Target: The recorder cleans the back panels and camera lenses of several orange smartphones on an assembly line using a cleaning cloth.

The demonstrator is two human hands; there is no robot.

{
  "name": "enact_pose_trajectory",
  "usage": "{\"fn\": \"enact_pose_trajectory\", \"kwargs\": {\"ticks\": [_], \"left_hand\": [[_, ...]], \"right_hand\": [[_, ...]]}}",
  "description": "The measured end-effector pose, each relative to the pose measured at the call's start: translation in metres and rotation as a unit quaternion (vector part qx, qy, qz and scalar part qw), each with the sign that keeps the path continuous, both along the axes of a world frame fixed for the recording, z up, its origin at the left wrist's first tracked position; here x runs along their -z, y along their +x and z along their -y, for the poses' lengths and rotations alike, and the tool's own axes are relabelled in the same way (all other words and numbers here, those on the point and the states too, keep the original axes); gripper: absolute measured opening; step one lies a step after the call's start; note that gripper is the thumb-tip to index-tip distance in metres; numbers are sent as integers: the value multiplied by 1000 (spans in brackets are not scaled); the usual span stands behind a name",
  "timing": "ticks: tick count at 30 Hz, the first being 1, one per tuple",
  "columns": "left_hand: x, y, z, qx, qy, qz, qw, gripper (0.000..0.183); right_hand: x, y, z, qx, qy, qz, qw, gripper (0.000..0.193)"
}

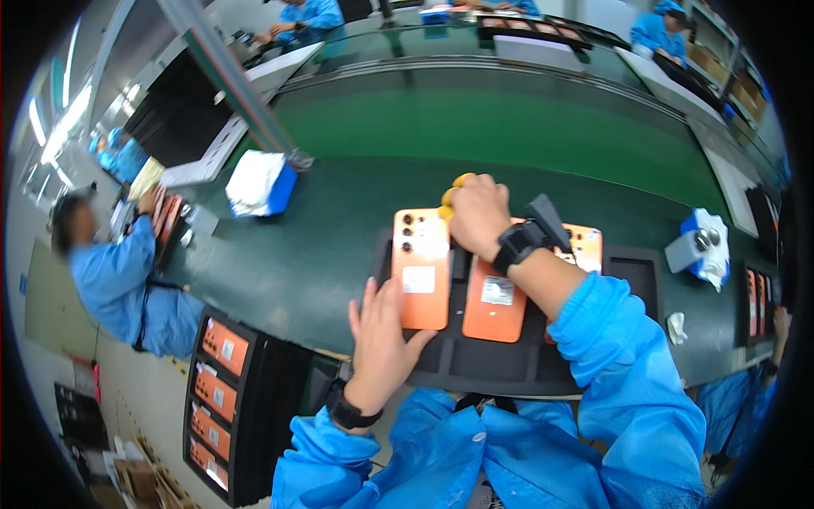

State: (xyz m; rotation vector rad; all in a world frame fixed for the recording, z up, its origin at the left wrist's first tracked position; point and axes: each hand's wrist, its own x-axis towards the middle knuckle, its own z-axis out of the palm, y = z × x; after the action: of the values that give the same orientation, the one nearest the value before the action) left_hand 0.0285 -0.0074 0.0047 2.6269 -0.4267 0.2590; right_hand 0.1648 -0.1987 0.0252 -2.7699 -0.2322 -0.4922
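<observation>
An orange phone point(421, 299), with dark camera rings and a white label, lies at the left part of a black compartment tray point(428, 366). Spread fingers of my left hand point(380, 348) rest along its lower left edge, the thumb by its bottom corner. At its top right corner is my right hand point(479, 216), fingers curled and yellow covers on the fingertips; what they pinch, if anything, is hidden. A second orange phone point(493, 312) with a label sits in the tray under my right wrist. Another orange phone point(585, 242) is partly covered by my right forearm.
A black rack point(263, 407) of orange phones stands at the lower left. Blue boxes with white wipes point(254, 182) sit at left and, with small bottles, at right point(710, 246). A crumpled white tissue point(676, 328) lies right of the tray. Co-workers in blue point(123, 271) surround the green bench.
</observation>
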Motion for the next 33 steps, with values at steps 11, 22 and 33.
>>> {"fn": "enact_pose_trajectory", "kwargs": {"ticks": [11,22,33], "left_hand": [[20,2,-6,-30,-28,39,998,101],[-11,-12,34,50,-67,11,996,87],[-3,-16,64,60,-32,-23,997,94]], "right_hand": [[-64,-146,-13,-505,167,14,847,7],[-20,-44,111,69,74,-104,989,19],[-18,-58,91,-15,18,15,1000,32]]}}
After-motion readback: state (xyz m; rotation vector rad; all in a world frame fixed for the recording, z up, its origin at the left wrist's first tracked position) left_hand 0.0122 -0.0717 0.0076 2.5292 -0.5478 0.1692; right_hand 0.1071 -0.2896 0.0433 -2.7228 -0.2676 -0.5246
